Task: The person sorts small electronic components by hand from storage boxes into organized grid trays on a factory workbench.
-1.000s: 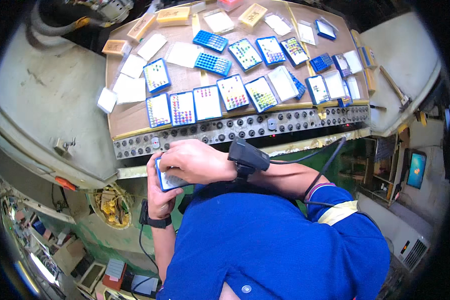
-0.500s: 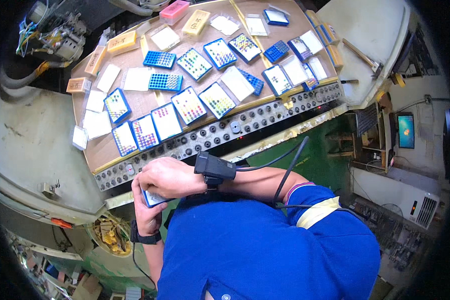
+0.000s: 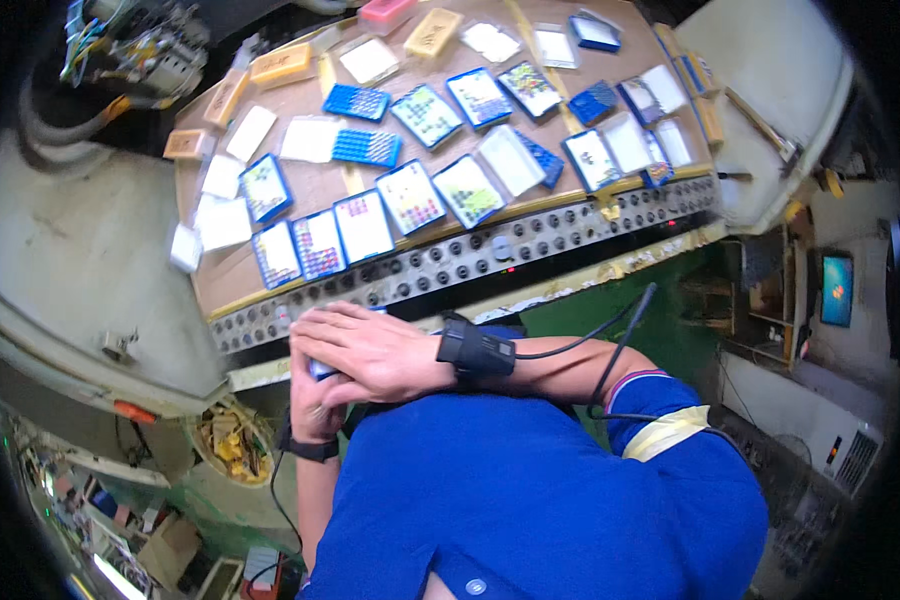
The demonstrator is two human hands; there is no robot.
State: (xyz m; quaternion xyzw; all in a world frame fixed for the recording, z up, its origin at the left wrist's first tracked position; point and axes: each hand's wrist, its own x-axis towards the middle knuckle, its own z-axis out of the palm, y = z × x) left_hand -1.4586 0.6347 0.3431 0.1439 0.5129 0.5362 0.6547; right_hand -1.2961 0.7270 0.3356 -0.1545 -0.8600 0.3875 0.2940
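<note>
My left hand (image 3: 316,402) is closed round a small blue box (image 3: 320,369), holding it in front of my chest, just short of the worktable's near edge. Across the top of this box lies my right hand (image 3: 378,352), its fingers stretched out and flat, the thumb toward me. Most of the box and whatever is in it are hidden under that hand. Beyond my hands, several blue-rimmed boxes stand in a row on the table; a box with coloured small pieces (image 3: 319,245) is among the closest.
A metal strip with rows of round studs (image 3: 430,262) edges the brown worktable (image 3: 255,285). Blue hole racks (image 3: 366,147), white lids (image 3: 222,222), yellow blocks (image 3: 282,66) and a pink block (image 3: 388,14) lie on it. A hammer (image 3: 760,123) rests at the right.
My right hand has gone from curled fingers at the box to lying flat over it, covering more of it. The table scene has shifted right in the picture.
</note>
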